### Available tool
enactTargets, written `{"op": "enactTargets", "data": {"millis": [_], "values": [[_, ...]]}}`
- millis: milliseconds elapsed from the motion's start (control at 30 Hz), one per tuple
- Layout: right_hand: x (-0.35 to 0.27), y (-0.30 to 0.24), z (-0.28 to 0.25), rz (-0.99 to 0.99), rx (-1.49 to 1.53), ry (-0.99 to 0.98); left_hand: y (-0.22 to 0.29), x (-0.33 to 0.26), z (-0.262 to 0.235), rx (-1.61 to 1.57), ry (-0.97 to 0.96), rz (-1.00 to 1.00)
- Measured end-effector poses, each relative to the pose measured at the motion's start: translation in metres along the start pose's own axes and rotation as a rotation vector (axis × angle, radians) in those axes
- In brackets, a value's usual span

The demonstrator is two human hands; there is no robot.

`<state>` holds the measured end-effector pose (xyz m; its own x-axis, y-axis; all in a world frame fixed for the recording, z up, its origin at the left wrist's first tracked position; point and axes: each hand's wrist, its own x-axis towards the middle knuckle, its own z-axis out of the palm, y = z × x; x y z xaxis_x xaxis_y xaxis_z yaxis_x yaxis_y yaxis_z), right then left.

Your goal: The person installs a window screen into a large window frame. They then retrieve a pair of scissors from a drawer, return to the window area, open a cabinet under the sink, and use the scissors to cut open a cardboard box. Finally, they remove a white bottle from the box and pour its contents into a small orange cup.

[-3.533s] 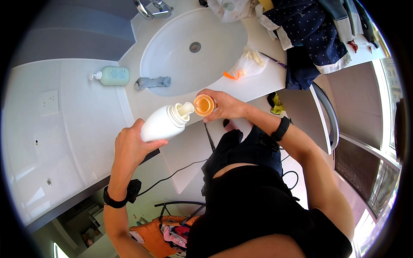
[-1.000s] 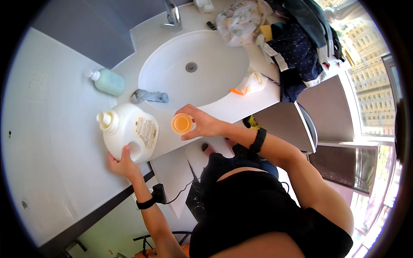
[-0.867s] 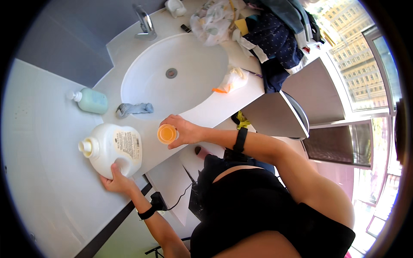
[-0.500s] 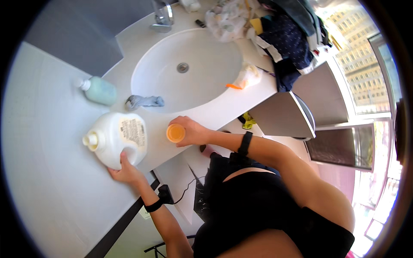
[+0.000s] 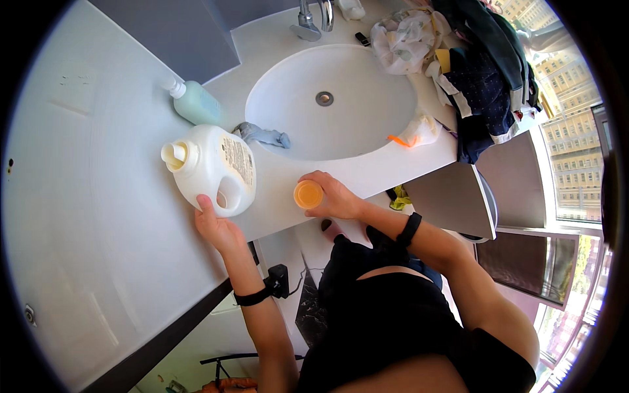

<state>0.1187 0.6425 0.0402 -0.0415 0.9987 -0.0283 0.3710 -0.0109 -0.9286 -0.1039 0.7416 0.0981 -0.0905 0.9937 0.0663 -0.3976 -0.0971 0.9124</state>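
Observation:
A large white detergent jug (image 5: 206, 154) with a printed label stands on the counter left of the basin, its spout uncapped. My left hand (image 5: 219, 230) is at the jug's handle side, thumb laid along the rim near the handle hole and the other fingers hidden behind. In my right hand (image 5: 337, 196), held over the counter's front edge, is an orange cup-like cap (image 5: 308, 194), its open side facing up. Whether there is liquid inside the cap, I cannot tell. Between jug and basin lies a grey-blue sock (image 5: 263, 135) on the rim.
The white oval basin (image 5: 367, 108) has a chrome faucet (image 5: 314, 23) behind it. A pale green pump bottle (image 5: 198, 103) stands behind the jug. On the right are a plastic bag (image 5: 400, 42), dark clothes (image 5: 481, 85) and a small packet with orange trim (image 5: 419, 131). A cabinet door (image 5: 452, 193) hangs open below.
The view has shifted, so the counter and things on it appear farther right and higher. My left thumb has slid off the handle hollow toward its edge, and the handle hole now shows.

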Motion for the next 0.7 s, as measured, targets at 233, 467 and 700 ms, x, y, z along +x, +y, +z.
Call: {"op": "enactTargets", "data": {"millis": [233, 467, 700], "values": [[0.008, 0.004, 0.003, 0.023, 0.056, 0.024, -0.012, 0.035, 0.016, 0.002, -0.002, 0.072], [0.011, 0.008, 0.004, 0.007, 0.070, 0.024, -0.017, 0.037, 0.015, 0.156, 0.068, 0.032], [-0.039, 0.020, -0.083, -0.172, -0.257, 0.190, 0.014, -0.017, 0.024, 0.556, 0.068, 0.163]]}}
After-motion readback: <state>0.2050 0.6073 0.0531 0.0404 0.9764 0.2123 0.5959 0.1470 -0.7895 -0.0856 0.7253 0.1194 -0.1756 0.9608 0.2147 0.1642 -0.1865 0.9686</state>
